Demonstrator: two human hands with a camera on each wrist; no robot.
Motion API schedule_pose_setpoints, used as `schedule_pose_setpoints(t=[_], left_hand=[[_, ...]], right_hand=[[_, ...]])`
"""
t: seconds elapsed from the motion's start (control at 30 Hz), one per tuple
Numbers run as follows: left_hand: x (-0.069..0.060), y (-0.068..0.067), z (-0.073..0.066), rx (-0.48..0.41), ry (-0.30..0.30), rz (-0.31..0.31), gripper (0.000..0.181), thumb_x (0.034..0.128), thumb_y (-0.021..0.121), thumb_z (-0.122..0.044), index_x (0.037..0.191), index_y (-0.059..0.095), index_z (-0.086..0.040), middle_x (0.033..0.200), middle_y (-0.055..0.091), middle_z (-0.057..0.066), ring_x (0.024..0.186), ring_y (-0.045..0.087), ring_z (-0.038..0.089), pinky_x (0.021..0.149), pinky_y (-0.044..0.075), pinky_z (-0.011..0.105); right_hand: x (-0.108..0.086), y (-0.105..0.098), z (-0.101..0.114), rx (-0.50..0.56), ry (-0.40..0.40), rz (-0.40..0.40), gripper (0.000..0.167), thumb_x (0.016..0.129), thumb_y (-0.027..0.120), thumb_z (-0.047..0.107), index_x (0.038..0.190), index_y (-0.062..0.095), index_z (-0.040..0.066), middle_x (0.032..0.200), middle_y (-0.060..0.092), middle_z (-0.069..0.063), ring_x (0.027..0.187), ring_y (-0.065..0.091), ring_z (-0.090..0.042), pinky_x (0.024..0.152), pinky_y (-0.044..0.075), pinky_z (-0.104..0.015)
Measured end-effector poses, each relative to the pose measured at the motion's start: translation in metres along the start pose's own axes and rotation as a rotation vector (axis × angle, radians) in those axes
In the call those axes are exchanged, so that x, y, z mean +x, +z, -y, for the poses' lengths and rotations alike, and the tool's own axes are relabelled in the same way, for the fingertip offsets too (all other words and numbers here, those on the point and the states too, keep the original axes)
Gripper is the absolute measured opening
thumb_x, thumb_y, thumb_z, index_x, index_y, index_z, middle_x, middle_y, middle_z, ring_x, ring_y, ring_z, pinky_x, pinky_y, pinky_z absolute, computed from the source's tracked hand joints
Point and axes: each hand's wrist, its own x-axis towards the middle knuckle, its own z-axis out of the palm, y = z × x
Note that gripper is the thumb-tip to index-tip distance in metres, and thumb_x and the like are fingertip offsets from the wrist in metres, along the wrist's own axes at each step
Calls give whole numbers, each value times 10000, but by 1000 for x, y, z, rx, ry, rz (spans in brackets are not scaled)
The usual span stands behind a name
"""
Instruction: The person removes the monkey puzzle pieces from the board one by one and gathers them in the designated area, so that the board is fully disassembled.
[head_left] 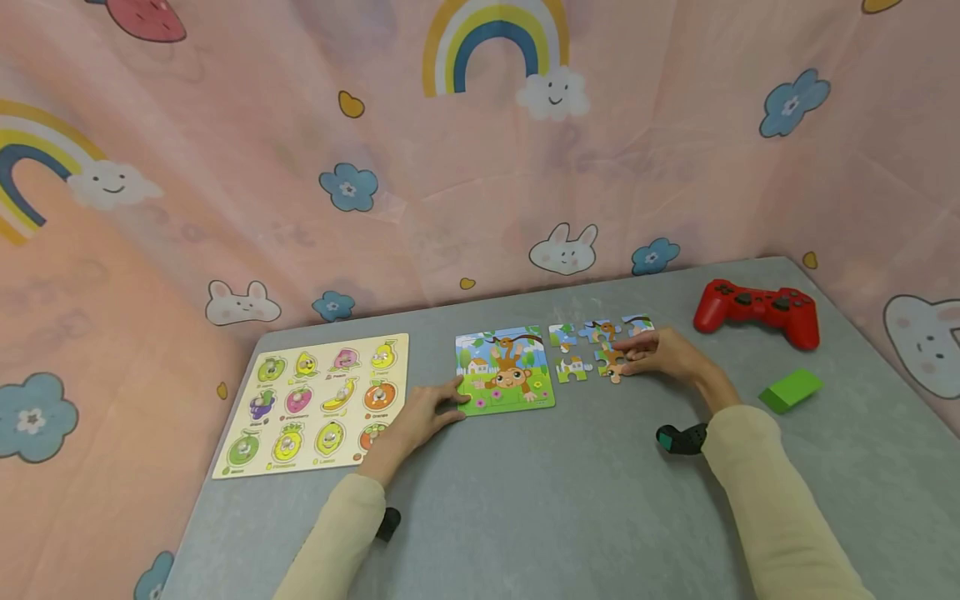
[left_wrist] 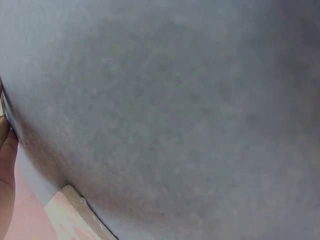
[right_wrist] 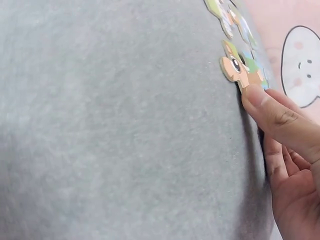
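A square monkey picture puzzle (head_left: 506, 371) lies on the grey table. At its lower left edge, my left hand (head_left: 416, 421) rests with fingers slightly bent, the fingertips touching the border. To its right are several loose puzzle pieces (head_left: 573, 368) in two rows. My right hand (head_left: 663, 354) pinches the monkey-face piece at the lower right of that group. In the right wrist view, the thumb of my right hand (right_wrist: 295, 140) is on the edge of this piece (right_wrist: 240, 70). Only part of my left hand (left_wrist: 6, 175) shows in the left wrist view.
A fruit picture board (head_left: 307, 408) lies to the left, partly under my left forearm in view. On the right are a red game controller (head_left: 757, 308) and a green block (head_left: 791, 391). A pink patterned cloth (head_left: 450, 167) hangs behind the table.
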Motion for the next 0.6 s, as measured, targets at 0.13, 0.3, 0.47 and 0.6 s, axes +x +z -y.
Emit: schedule_pose_setpoints(t=[0.13, 0.3, 0.47, 0.6], left_hand=[[0, 0, 1, -1, 16, -4, 283, 852, 719, -118, 1119, 702, -25, 1382, 499, 171, 1253, 485, 342, 1018, 416, 451], [0, 0, 1, 3, 25, -5, 284, 851, 720, -118, 1118, 702, -22, 1380, 500, 174, 1253, 486, 341, 1020, 414, 448], [1, 0, 2, 7, 28, -4, 279, 853, 718, -123, 1115, 703, -29, 1382, 502, 169, 1256, 484, 338, 1020, 415, 445], [0, 1, 2, -1, 32, -2, 282, 853, 718, -118, 1118, 700, -23, 1381, 498, 178, 1251, 489, 340, 1015, 420, 445]], right_hand=[[0, 2, 2, -46, 12, -4, 452, 799, 780, 100, 1183, 633, -89, 975, 629, -149, 787, 498, -77, 661, 446, -163], [1, 3, 3, -53, 24, -4, 459, 796, 786, 118, 1178, 635, -88, 841, 557, -68, 759, 469, -87, 642, 418, -179], [1, 2, 2, -59, 26, -2, 456, 794, 789, 123, 1172, 639, -83, 824, 556, -43, 753, 475, -86, 647, 425, -184], [2, 0, 2, -45, 16, 13, 447, 789, 786, 90, 1166, 636, -97, 844, 585, -73, 745, 492, -74, 655, 445, -182]])
